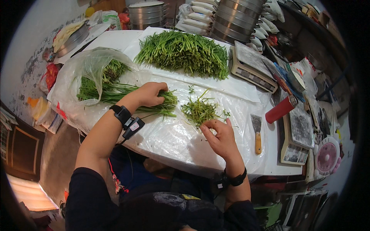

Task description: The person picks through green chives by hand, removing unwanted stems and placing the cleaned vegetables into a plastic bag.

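My left hand (pixel 151 93) lies over a loose bunch of leafy green vegetable stems (pixel 170 99), its fingers curled around some near their cut ends. The bunch reaches out of a clear plastic bag (pixel 68 75), which holds more greens (pixel 115 69). My right hand (pixel 218 134) is at the near edge of a small heap of trimmings (pixel 199 109). Its thumb and forefinger tips come together there; whether a scrap is between them is unclear. A large stack of greens (pixel 185 52) lies beyond, stem ends mostly facing me.
Clear plastic sheeting (pixel 173 135) covers the near tabletop. At right are a wooden-handled scraper (pixel 257 135), a red flask (pixel 280 109) and two scales (pixel 251 69). Metal steamer tiers (pixel 237 17) and stacked white packages (pixel 201 14) stand behind. A pink fan (pixel 326 156) is far right.
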A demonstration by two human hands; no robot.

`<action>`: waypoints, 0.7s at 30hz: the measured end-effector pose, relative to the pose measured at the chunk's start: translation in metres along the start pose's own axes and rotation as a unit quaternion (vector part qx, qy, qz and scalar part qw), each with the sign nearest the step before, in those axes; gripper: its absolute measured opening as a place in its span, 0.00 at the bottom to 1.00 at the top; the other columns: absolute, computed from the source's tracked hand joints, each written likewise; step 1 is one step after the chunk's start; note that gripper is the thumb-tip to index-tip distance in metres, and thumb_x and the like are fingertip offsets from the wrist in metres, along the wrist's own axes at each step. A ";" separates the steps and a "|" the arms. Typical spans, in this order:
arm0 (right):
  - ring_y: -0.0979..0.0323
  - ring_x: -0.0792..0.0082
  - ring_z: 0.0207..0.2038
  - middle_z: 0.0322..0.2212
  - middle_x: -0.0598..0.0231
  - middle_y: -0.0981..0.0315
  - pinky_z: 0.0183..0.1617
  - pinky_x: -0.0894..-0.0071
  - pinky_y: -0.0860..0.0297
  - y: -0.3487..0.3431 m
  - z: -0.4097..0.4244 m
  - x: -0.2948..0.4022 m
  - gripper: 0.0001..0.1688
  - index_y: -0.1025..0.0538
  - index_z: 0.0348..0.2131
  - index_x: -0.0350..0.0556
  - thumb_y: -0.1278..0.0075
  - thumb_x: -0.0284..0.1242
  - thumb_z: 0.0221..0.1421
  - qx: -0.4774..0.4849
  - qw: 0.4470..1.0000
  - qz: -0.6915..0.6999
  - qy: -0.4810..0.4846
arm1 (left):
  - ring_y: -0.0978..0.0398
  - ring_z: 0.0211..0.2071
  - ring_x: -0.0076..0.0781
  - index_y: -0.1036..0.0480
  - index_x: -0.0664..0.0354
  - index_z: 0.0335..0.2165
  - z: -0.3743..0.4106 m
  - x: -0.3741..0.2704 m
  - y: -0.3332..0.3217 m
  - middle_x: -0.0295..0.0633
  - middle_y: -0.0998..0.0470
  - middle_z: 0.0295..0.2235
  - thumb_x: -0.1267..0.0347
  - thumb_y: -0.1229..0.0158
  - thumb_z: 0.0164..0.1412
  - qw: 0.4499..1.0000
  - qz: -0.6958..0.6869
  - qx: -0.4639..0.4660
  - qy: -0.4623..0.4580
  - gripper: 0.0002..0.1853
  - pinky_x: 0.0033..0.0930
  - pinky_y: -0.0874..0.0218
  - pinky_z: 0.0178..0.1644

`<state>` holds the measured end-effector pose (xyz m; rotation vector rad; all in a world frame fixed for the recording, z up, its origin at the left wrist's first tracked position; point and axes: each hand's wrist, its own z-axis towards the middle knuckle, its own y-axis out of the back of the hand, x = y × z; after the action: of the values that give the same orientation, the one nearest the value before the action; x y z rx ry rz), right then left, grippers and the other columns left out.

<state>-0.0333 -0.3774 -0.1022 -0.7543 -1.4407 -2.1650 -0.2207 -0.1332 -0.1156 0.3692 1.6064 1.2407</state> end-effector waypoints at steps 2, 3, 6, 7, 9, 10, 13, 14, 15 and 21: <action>0.29 0.62 0.28 0.25 0.65 0.26 0.54 0.39 0.50 0.000 0.004 0.007 0.11 0.24 0.26 0.47 0.50 0.35 0.51 0.001 1.000 0.004 -0.006 | 0.31 0.29 0.36 0.33 0.64 0.37 -0.002 0.003 0.005 0.48 0.27 0.30 0.69 0.44 0.45 0.999 -0.046 -0.023 0.006 0.18 0.32 0.39 0.35; 0.29 0.62 0.28 0.25 0.65 0.26 0.54 0.42 0.47 0.001 0.007 0.009 0.11 0.24 0.26 0.47 0.50 0.35 0.51 0.001 1.000 0.005 -0.010 | 0.30 0.29 0.37 0.33 0.64 0.37 -0.001 0.003 0.006 0.48 0.27 0.29 0.69 0.44 0.45 0.998 -0.057 -0.027 -0.006 0.18 0.33 0.39 0.35; 0.28 0.61 0.29 0.26 0.60 0.27 0.46 0.58 0.35 -0.008 0.024 0.004 0.12 0.25 0.30 0.43 0.49 0.34 0.50 -0.009 0.995 0.094 -0.035 | 0.30 0.28 0.38 0.32 0.64 0.37 0.001 0.002 0.010 0.49 0.27 0.27 0.68 0.45 0.45 0.995 -0.084 -0.037 -0.037 0.18 0.34 0.38 0.35; 0.28 0.61 0.29 0.28 0.58 0.27 0.43 0.62 0.34 -0.015 0.029 -0.001 0.13 0.25 0.32 0.41 0.48 0.33 0.49 -0.025 0.992 0.118 -0.028 | 0.30 0.28 0.37 0.33 0.64 0.37 0.002 -0.001 0.010 0.48 0.27 0.27 0.68 0.45 0.45 0.994 -0.091 -0.038 -0.047 0.17 0.34 0.38 0.34; 0.27 0.60 0.31 0.30 0.53 0.27 0.37 0.69 0.31 -0.033 0.043 -0.008 0.17 0.27 0.36 0.38 0.48 0.32 0.48 -0.056 0.985 0.165 -0.015 | 0.30 0.28 0.36 0.33 0.64 0.36 0.002 -0.003 0.011 0.48 0.27 0.27 0.68 0.44 0.46 0.992 -0.105 -0.035 -0.053 0.17 0.33 0.38 0.34; 0.27 0.60 0.32 0.33 0.50 0.28 0.38 0.68 0.31 -0.038 0.049 -0.007 0.21 0.29 0.39 0.33 0.47 0.31 0.47 -0.041 0.982 0.183 -0.019 | 0.30 0.28 0.36 0.33 0.64 0.36 0.001 -0.003 0.012 0.48 0.27 0.27 0.68 0.44 0.46 0.992 -0.112 -0.031 -0.051 0.17 0.33 0.38 0.35; 0.27 0.58 0.33 0.34 0.48 0.28 0.38 0.67 0.31 -0.054 0.070 -0.012 0.22 0.29 0.40 0.34 0.47 0.31 0.46 -0.001 0.991 0.127 -0.044 | 0.30 0.29 0.37 0.33 0.65 0.36 0.000 0.000 0.009 0.48 0.27 0.28 0.69 0.44 0.47 0.990 -0.132 -0.029 -0.043 0.17 0.33 0.38 0.36; 0.27 0.58 0.33 0.34 0.49 0.27 0.37 0.67 0.31 -0.061 0.075 -0.014 0.22 0.29 0.39 0.35 0.46 0.31 0.45 0.001 0.992 0.119 -0.044 | 0.30 0.29 0.37 0.34 0.65 0.36 -0.001 0.001 0.007 0.48 0.27 0.28 0.69 0.45 0.47 0.989 -0.139 -0.030 -0.041 0.16 0.33 0.38 0.36; 0.27 0.58 0.33 0.33 0.49 0.27 0.37 0.67 0.31 -0.067 0.080 -0.015 0.22 0.28 0.38 0.35 0.46 0.31 0.44 0.016 0.994 0.101 -0.047 | 0.30 0.29 0.37 0.34 0.65 0.36 -0.001 0.001 0.007 0.48 0.27 0.28 0.69 0.45 0.47 0.988 -0.144 -0.029 -0.039 0.16 0.33 0.38 0.36; 0.26 0.63 0.30 0.30 0.50 0.26 0.35 0.68 0.32 -0.104 0.100 -0.023 0.20 0.28 0.36 0.35 0.46 0.31 0.44 0.006 0.986 0.135 -0.103 | 0.29 0.30 0.38 0.34 0.65 0.36 -0.004 0.003 0.004 0.49 0.27 0.28 0.69 0.45 0.47 0.985 -0.160 -0.038 -0.043 0.16 0.33 0.38 0.37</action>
<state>-0.0596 -0.2451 -0.1579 -1.1262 -1.3565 -1.9163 -0.2260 -0.1316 -0.1139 0.1069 1.4733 1.0221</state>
